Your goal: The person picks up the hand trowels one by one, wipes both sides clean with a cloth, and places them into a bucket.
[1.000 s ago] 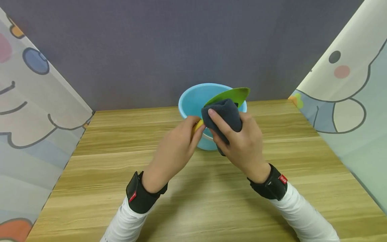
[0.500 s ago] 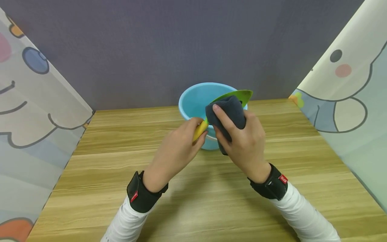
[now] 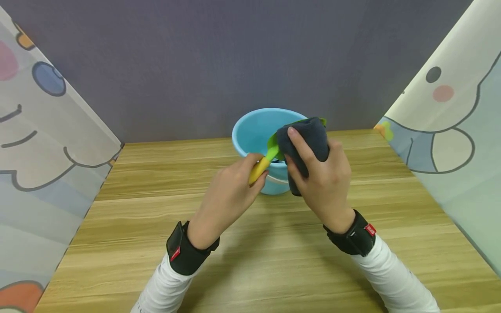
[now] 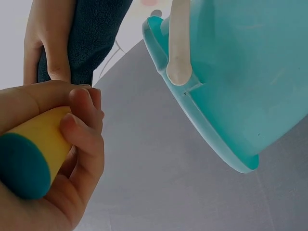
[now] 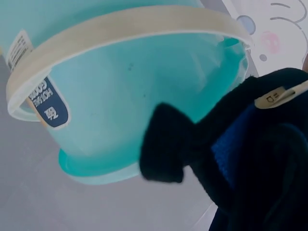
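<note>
The left hand (image 3: 231,187) curls its fingers round the yellow handle (image 3: 259,170) of a green knife (image 3: 273,152), held above the table (image 3: 250,243) just in front of the blue bucket (image 3: 254,130); the right hand (image 3: 325,182) grips a dark cloth (image 3: 307,137) wrapped over the blade, which hides all of it but a strip near the handle and a sliver of tip at the far edge; the left wrist view shows the handle's teal butt (image 4: 21,166) and the bucket's pale bail (image 4: 179,43); the right wrist view shows only cloth (image 5: 240,159) and bucket (image 5: 144,106), the fingers there out of sight.
</note>
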{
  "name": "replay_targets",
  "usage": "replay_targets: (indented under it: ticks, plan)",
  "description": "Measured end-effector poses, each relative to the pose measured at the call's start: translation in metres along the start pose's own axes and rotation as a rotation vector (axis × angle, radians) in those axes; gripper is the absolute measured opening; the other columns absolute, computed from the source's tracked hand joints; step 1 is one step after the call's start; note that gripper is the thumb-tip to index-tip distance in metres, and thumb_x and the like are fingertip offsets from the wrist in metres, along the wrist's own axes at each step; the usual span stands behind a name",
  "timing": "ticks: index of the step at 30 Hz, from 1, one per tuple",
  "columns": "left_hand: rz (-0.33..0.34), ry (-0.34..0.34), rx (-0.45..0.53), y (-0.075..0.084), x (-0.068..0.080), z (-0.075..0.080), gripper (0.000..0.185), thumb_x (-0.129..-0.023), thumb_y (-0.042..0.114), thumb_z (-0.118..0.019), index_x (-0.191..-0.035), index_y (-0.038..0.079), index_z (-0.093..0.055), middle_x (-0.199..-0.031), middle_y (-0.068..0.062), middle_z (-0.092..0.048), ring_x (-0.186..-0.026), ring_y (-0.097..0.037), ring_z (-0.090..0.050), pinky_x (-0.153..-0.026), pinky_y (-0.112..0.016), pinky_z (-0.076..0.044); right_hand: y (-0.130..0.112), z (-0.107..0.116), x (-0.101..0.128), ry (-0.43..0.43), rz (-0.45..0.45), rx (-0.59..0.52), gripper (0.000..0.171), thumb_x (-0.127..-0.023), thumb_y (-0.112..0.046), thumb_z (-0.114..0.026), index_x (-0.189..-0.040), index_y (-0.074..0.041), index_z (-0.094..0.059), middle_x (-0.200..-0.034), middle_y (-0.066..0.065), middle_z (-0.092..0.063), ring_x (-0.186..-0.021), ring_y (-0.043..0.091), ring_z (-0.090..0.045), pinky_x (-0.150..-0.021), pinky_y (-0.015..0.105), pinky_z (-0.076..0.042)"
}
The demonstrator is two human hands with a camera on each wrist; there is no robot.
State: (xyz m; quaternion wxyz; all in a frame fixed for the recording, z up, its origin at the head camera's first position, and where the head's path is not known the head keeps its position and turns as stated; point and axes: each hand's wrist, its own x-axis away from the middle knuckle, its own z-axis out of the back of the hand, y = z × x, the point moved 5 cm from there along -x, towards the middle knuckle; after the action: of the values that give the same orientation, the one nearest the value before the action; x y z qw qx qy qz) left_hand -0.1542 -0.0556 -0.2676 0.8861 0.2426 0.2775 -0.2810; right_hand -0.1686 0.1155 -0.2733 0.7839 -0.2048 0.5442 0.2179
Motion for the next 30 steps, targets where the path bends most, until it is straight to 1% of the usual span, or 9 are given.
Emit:
replay_targets:
  ticks: [10,13,17,19,22,25,28,30]
  plan:
    - [0.024,0.002,0.001,-0.002,0.001,0.0,0.024,-0.091,0.008,-0.072,-0.114,0.001,-0.063,-0.076,-0.003,-0.063,-0.055,-0.01,-0.047,-0.049,-0.022,-0.039,0.01,0.002,-0.005,0.039,-0.062,0.007,0.038,-0.099,-0.032,-0.065,-0.137,-0.029,-0.062,-0.107,0.032,-0.056,-0.088,0.044,-0.057,-0.066,0.058,-0.05]
    - [0.029,0.011,-0.001,-0.002,0.001,0.001,0.027,-0.091,0.007,-0.072,-0.115,0.002,-0.06,-0.077,-0.004,-0.067,-0.052,-0.01,-0.048,-0.048,-0.022,-0.039,0.013,0.002,-0.006,0.05,-0.084,0.008,0.039,-0.098,-0.031,-0.067,-0.136,-0.03,-0.062,-0.106,0.032,-0.057,-0.089,0.044,-0.057,-0.067,0.059,-0.05]
    - [0.071,0.008,0.016,-0.004,0.001,0.001,0.027,-0.092,0.01,-0.071,-0.113,0.003,-0.055,-0.085,-0.008,-0.073,-0.05,-0.01,-0.049,-0.046,-0.021,-0.038,0.016,0.002,-0.007,0.052,-0.109,0.008,0.04,-0.097,-0.03,-0.069,-0.136,-0.031,-0.063,-0.106,0.032,-0.057,-0.089,0.044,-0.057,-0.07,0.06,-0.05]
    - [0.097,0.0,0.026,-0.006,0.001,0.0,0.026,-0.092,0.011,-0.071,-0.111,0.003,-0.054,-0.087,-0.007,-0.074,-0.049,-0.009,-0.048,-0.045,-0.021,-0.037,0.018,0.001,-0.008,0.046,-0.116,0.011,0.04,-0.096,-0.03,-0.069,-0.136,-0.031,-0.062,-0.107,0.032,-0.056,-0.089,0.044,-0.057,-0.07,0.06,-0.051]
    - [0.126,-0.013,0.036,-0.008,0.002,0.0,0.024,-0.093,0.011,-0.07,-0.11,0.004,-0.053,-0.08,-0.005,-0.07,-0.047,-0.009,-0.044,-0.044,-0.021,-0.035,0.019,0.0,-0.01,0.037,-0.124,0.018,0.041,-0.096,-0.03,-0.069,-0.137,-0.032,-0.062,-0.107,0.032,-0.057,-0.09,0.044,-0.058,-0.071,0.061,-0.051]
    - [0.138,-0.022,0.044,-0.011,0.002,-0.002,0.023,-0.094,0.01,-0.068,-0.109,0.003,-0.052,-0.071,-0.003,-0.063,-0.046,-0.008,-0.041,-0.043,-0.02,-0.033,0.022,0.0,-0.01,0.03,-0.139,0.022,0.041,-0.097,-0.029,-0.069,-0.137,-0.031,-0.062,-0.107,0.033,-0.056,-0.088,0.045,-0.058,-0.071,0.061,-0.051]
    - [0.14,-0.023,0.019,-0.016,0.0,-0.003,0.022,-0.095,0.011,-0.067,-0.108,0.003,-0.051,-0.065,-0.003,-0.059,-0.044,-0.009,-0.04,-0.042,-0.021,-0.031,0.026,0.001,-0.011,0.016,-0.164,0.02,0.042,-0.097,-0.029,-0.068,-0.138,-0.031,-0.061,-0.107,0.034,-0.054,-0.085,0.045,-0.058,-0.071,0.062,-0.051]
    - [0.148,-0.022,-0.009,-0.02,-0.001,-0.004,0.022,-0.094,0.011,-0.067,-0.108,0.003,-0.052,-0.066,-0.005,-0.061,-0.043,-0.01,-0.04,-0.042,-0.021,-0.029,0.028,0.002,-0.011,0.002,-0.179,0.018,0.043,-0.097,-0.029,-0.068,-0.139,-0.031,-0.06,-0.108,0.034,-0.054,-0.086,0.045,-0.058,-0.071,0.062,-0.051]
